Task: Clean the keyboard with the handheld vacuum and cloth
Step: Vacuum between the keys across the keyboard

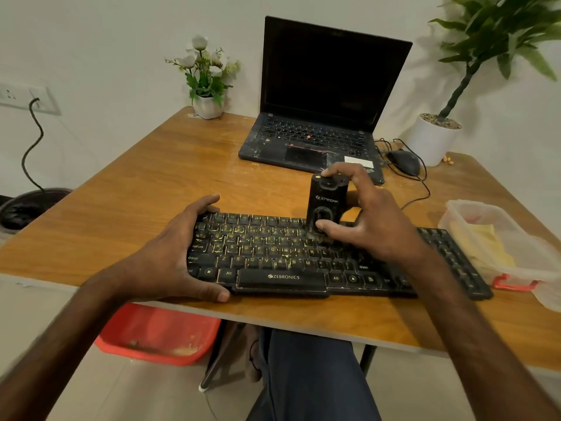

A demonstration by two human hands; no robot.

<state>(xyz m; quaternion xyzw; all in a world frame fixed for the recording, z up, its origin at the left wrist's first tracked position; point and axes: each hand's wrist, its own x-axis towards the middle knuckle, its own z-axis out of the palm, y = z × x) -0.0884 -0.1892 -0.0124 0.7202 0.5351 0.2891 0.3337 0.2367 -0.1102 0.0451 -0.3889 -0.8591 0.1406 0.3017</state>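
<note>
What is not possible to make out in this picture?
Head view, one item per line.
Mouth of the handheld vacuum: hidden by the right hand.
Some keys of the keyboard: covered by that hand.
Yellow material in the plastic container: blurred by the cloudy wall; cloth or not, unclear.
Container's far side: cut by the right edge.

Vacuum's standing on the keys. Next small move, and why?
Probably slide the black handheld vacuum leftward along the black Zebronics keyboard: the right hand holds it upright on the keys, yellowish specks show on keys to its left, and the left hand grips the keyboard's end.
</note>
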